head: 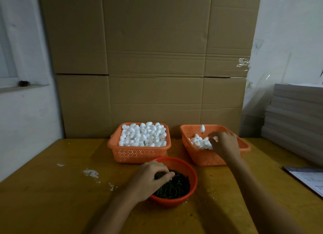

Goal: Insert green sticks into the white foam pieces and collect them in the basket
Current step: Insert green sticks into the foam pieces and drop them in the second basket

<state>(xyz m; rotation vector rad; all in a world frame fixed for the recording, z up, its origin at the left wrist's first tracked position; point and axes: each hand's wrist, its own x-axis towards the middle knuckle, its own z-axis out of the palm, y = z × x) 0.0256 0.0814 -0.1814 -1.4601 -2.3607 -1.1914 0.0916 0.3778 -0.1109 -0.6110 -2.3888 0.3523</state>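
Yellowish wood forms the counter (52, 198), dusted with white crumbs (90, 173) on its left half. Nearest the person sits a round red basket (192, 172) holding a dark heap of green sticks (176, 188); these lie mostly flat and jumbled, their long axes pointing every way. The left hand (148, 179) reaches in over the near-left rim, fingers curled and thumb brought against them, pinching a clump of the sticks. Farther back on the right, an orange basket (201, 157) stands skewed to the counter edge, with a small pile of white foam pieces (199, 142) in it. The right hand (225, 144) hangs over that pile, fingers bent downward and touching the foam; whether they grip a piece I cannot tell. Just beyond the fingertips a single foam piece (202, 128) shows upright against the basket's back wall, narrow end up, long axis vertical, with a short dark stem under it. To the left, at about the same depth, a second orange basket (136, 154) is filled to the brim with heaped foam (143, 135). A printed sheet (309, 179) lies at the right edge, grey boards (297, 115) are stacked behind it, and cardboard boxes (157, 59) wall off the back.
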